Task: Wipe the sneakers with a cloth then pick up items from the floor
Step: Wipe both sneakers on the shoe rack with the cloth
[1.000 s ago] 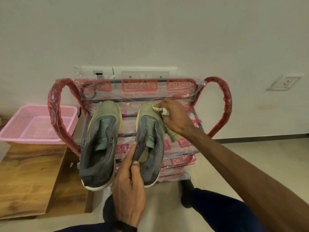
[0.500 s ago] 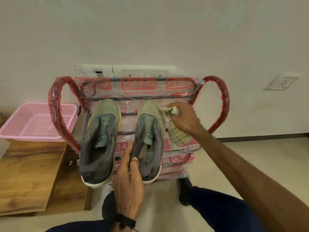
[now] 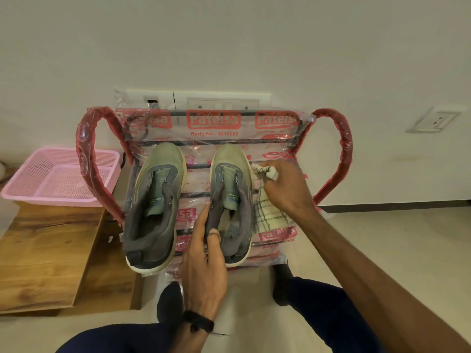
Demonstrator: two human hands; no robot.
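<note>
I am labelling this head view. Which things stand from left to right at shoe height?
Pink basket → left sneaker → right sneaker → cloth → rack's right red handle.

sneakers (image 3: 155, 200): grey-green | cloth (image 3: 270, 212): cream, dark checks | basket (image 3: 58, 179): pink

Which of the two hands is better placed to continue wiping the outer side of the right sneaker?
The right hand. It grips the cloth against the outer side of the right sneaker. The left hand pinches that sneaker's collar, steadying it, and holds no cloth.
</note>
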